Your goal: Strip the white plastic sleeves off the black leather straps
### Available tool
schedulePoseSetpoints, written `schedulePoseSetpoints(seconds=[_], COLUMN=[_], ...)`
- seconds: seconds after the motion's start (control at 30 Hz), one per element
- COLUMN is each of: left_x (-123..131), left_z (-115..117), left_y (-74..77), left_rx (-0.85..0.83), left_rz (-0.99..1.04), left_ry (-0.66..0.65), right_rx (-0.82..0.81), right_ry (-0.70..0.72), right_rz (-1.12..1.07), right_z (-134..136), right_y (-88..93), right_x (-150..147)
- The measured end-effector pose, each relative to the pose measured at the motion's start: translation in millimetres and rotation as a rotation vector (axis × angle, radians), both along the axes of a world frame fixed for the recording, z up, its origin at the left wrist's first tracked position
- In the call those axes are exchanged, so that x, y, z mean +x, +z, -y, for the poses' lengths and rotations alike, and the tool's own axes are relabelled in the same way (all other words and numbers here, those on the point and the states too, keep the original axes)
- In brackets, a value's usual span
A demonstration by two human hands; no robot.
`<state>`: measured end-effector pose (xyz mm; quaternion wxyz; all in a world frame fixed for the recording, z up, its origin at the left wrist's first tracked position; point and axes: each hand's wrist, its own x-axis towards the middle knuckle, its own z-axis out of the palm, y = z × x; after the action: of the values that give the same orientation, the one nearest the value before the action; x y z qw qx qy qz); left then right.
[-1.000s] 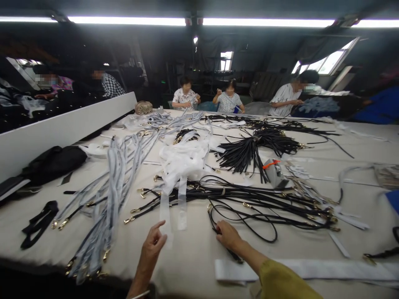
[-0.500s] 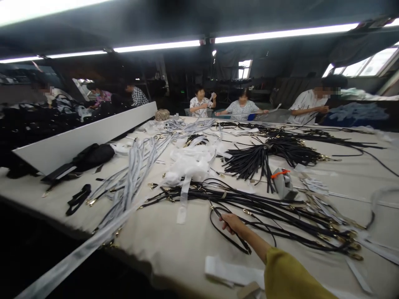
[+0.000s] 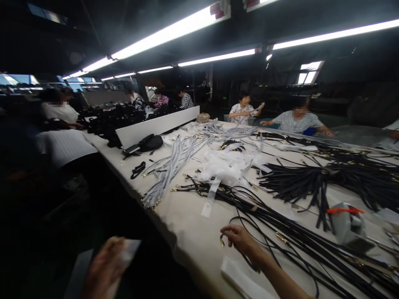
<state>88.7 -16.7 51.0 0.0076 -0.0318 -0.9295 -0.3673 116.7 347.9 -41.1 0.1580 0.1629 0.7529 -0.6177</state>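
My right hand (image 3: 241, 243) is over the near edge of the table, closed on a thin black strap (image 3: 251, 265). The strap's gold clasp (image 3: 222, 241) hangs below the fingertips. Off the table's near side, at lower left, my left hand (image 3: 106, 265) is blurred by motion. Its fingers are closed on a white strip (image 3: 132, 250), which shows on both sides of the hand. Beyond my right hand lies a long bundle of black straps (image 3: 274, 218) with gold clasps. A folded white sheet (image 3: 238, 276) rests below my right wrist.
Crumpled white wrapping (image 3: 222, 166) and grey-white straps (image 3: 173, 166) lie on the table (image 3: 183, 224). At right are a tape dispenser (image 3: 347, 228) with an orange part and a black strap pile (image 3: 289, 182). A white board (image 3: 158, 128) stands at left. Several people work around the table.
The view has swung left. My left hand has come into view with a white strip. My right hand has drawn the looped strap nearer, and its clasp now dangles from the fingers.
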Motion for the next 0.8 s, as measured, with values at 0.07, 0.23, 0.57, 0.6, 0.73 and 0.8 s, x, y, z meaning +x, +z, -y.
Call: schedulePoseSetpoints(seconds=[0.07,0.23,0.57,0.6,0.73,0.8], left_x=[10.3,13.0,-5.0,-5.5,-7.6,-9.8], left_z=[-36.0,-124.0,-138.7,-138.1,-135.4,-133.7], left_y=[-2.1,8.3,-13.3,-17.2,-23.1,-22.5], left_rx=[0.434,1.123,0.615,0.525,0.386,0.386], left_rz=[0.107,0.571,0.193,0.127,0.158,0.23], left_ry=[0.062,-0.151,-0.502,-0.508,-0.562,-0.577], right_rx=[-0.098,-0.497,-0.573,-0.478,-0.16,-0.097], right_ry=[0.024,0.053,0.01,-0.031,-0.237,-0.279], right_rz=[0.002,-0.046,-0.167,-0.143,-0.128,-0.181], right_z=[16.4,40.4,50.2,52.7,63.9,68.3], right_y=[18.5,55.2,88.5,89.0,82.6,78.0], right_x=[9.8,33.8,43.0,41.9,34.5,31.1])
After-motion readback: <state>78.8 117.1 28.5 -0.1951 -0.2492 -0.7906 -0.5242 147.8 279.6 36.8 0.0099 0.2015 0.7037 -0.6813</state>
